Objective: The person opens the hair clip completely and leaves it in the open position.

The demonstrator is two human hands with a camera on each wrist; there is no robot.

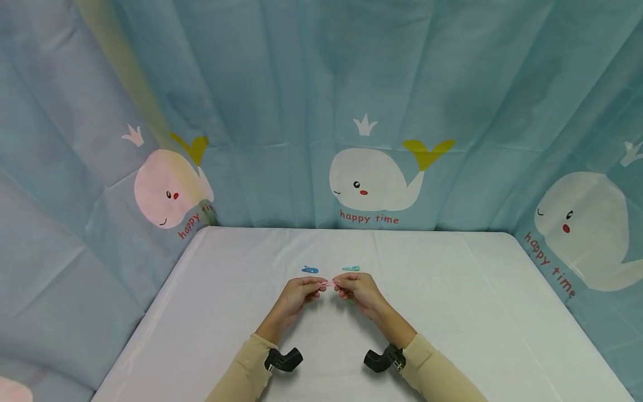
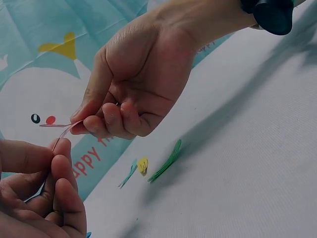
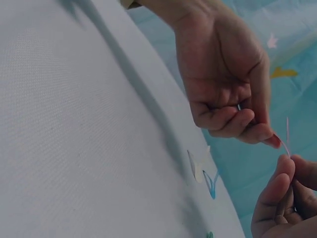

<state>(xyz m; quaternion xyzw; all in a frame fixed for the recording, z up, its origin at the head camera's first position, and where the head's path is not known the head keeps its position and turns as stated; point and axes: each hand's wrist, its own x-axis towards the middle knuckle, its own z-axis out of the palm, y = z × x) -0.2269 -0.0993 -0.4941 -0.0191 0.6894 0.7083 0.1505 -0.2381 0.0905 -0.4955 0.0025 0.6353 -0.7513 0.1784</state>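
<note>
A thin pink snap hair clip point(image 1: 327, 283) is held between the two hands above the white table. My left hand point(image 1: 297, 295) pinches one end with thumb and fingertips. The other end sits between the thumb and fingertips of my right hand point(image 1: 363, 291). In the left wrist view the pink clip point(image 2: 63, 132) looks bent, its narrow bar standing apart from the frame. The right wrist view shows the same curved clip point(image 3: 283, 144) edge-on. Fingertips cover both its ends.
Beyond the hands lie a blue hair clip point(image 1: 310, 269) and a teal one point(image 1: 351, 268). A green clip point(image 2: 166, 161) and a small yellow piece point(image 2: 143, 165) lie on the table point(image 1: 452, 312) near the right hand. A whale-print curtain point(image 1: 281, 184) stands behind.
</note>
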